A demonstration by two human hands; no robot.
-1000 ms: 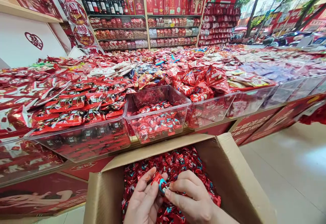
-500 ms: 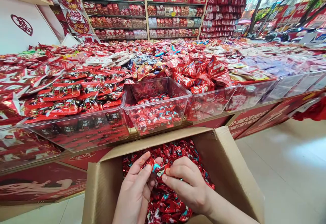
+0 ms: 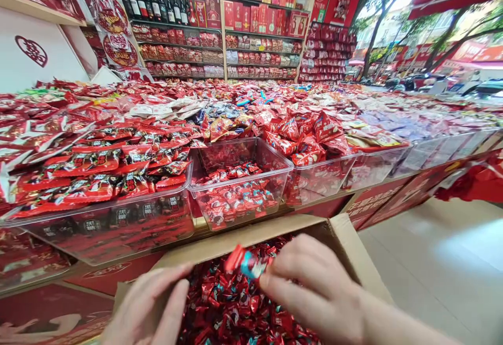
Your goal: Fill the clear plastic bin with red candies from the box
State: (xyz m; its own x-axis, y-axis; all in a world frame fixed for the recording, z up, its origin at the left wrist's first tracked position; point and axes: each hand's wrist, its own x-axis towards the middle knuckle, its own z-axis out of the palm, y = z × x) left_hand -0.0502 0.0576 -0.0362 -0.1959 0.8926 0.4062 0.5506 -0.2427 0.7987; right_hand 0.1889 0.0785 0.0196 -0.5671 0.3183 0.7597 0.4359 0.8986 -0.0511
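Observation:
Between the thumb and fingers of my right hand [image 3: 314, 287] is a wrapped candy [image 3: 245, 262], red with a blue and white middle, slightly blurred. My left hand [image 3: 151, 305] is at the lower left, fingers apart and holding nothing, over the near left side of the cardboard box [image 3: 236, 235]. Both hands are above the box, which holds a heap of loose red wrapped candies [image 3: 231, 308]. Just behind the box stands a clear plastic bin [image 3: 241, 180], partly filled with similar red and blue candies.
Left of that bin, another clear bin is heaped with red and black packets [image 3: 106, 164]. Red triangular packets [image 3: 310, 135] overflow a bin to the right. Shelves with wine bottles [image 3: 157, 7] and red boxes rise behind. Tiled floor [image 3: 416, 261] lies at the right.
My left hand has let go of the candy and moved left, its fingers opening. The candy stays in my right hand. The view has tilted upward, so the scene sits lower.

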